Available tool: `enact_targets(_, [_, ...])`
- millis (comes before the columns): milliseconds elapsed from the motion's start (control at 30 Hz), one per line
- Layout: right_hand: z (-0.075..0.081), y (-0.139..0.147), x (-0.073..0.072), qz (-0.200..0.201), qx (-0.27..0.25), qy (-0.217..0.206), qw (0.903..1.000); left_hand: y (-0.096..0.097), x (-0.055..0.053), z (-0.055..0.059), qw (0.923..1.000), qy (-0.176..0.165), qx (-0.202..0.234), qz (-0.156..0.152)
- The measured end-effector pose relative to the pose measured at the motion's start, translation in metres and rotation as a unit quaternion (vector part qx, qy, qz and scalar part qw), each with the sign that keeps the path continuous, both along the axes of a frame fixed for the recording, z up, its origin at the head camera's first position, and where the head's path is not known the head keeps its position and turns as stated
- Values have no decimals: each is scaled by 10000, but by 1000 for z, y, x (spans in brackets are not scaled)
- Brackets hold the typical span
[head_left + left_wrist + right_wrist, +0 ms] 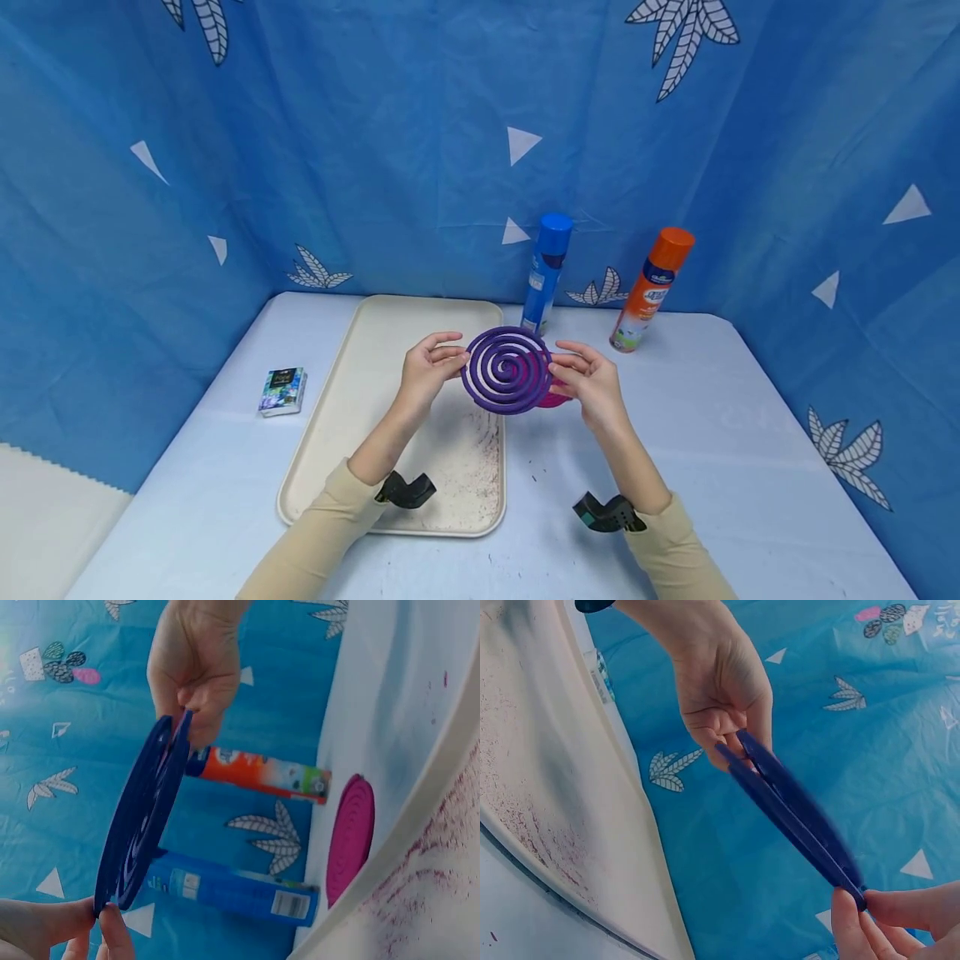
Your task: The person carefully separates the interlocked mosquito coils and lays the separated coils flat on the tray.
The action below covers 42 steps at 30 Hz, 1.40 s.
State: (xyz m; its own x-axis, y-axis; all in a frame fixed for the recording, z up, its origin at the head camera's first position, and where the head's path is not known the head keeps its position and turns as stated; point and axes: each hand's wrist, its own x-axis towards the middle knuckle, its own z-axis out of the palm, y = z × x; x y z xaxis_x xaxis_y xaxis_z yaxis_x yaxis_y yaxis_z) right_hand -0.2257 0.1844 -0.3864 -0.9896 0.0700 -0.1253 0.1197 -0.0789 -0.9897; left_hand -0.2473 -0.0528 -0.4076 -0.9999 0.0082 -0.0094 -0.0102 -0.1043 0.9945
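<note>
A purple mosquito coil (507, 371) is held up over the tray's right edge, its spiral facing the head camera. My left hand (432, 367) pinches its left rim between thumb and fingers, while my right hand (588, 379) pinches the opposite rim. Seen edge-on in the left wrist view, the coil (142, 817) shows two layers with a narrow gap between them. The right wrist view also shows the coil (795, 817) as two layers slightly apart. Behind and below it, a pink coil (555, 400) lies flat on the table, partly hidden in the head view.
A cream tray (382, 350) with reddish crumbs on its right side lies on the white table (675, 417). Left of the tray is a small patterned box (282, 391). At the back stand a blue spray can (546, 275) and an orange-capped spray can (651, 290), before a blue curtain (405, 150).
</note>
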Motion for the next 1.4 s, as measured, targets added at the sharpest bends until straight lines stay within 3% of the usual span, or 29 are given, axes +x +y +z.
enact_targets(233, [2, 1, -2, -69, -129, -67, 9999, -6, -3, 2, 9990, -195, 314, 244])
enact_targets(533, [3, 1, -3, -362, -414, -264, 9981, -17, -8, 6, 9979, -211, 185, 576])
enact_targets(867, [3, 2, -5, -614, -425, -365, 9965, -39, -21, 9, 9920, -507, 461, 1064])
enact_targets(1133, [1, 2, -5, -624, -462, -312, 9965, -65, -38, -2, 9805, -660, 925, 1601])
enact_targets(1400, [-2, 0, -6, -574, -440, -353, 9968, -89, -57, -31, 9665, -729, 826, 2318])
